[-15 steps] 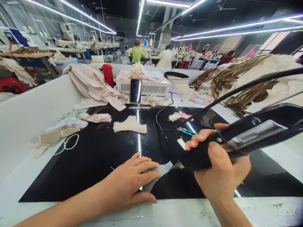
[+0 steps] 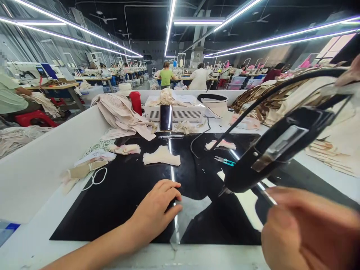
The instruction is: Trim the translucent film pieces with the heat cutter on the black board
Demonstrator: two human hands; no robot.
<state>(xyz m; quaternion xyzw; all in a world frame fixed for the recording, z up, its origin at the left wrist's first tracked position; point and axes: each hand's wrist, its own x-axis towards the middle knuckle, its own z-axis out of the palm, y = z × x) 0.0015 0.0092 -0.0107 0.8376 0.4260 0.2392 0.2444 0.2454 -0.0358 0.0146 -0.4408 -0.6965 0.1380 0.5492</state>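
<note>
Far L, past the white wall of my table [image 2: 219,255], a co-worker in pale green [image 2: 9,93] sits on a red stool [image 2: 36,119]. Next, near the L edge of the black mat [image 2: 112,198], a white cord loop [image 2: 99,182], w/ a pile of pale fabric [image 2: 120,110] behind & a red bottle [image 2: 135,103] beside that. My L hand [image 2: 157,206] is palm down on the mat, fingers loosely bent, thumb apart, nothing gripped AFAICT; it's at the L edge of a translucent pc [image 2: 191,210] lying on the mat. Beyond it: a cream cutout [image 2: 161,155], then a pen [image 2: 174,136] & a phone [image 2: 165,117] propped vs. a white vented box [image 2: 188,112]. R of the translucent pc, teal-handled snips [image 2: 229,162] lie farther back. Then the black corded tool [image 2: 247,170], tilted, tip pointing down-L, above a cream strip [image 2: 249,210]; can't tell if it touches. My R hand [image 2: 306,228] is blurred, lower R, fingers curled, apart from the tool; can't tell if it's gripping anything. Far R, stacked cloth [image 2: 332,157].
</note>
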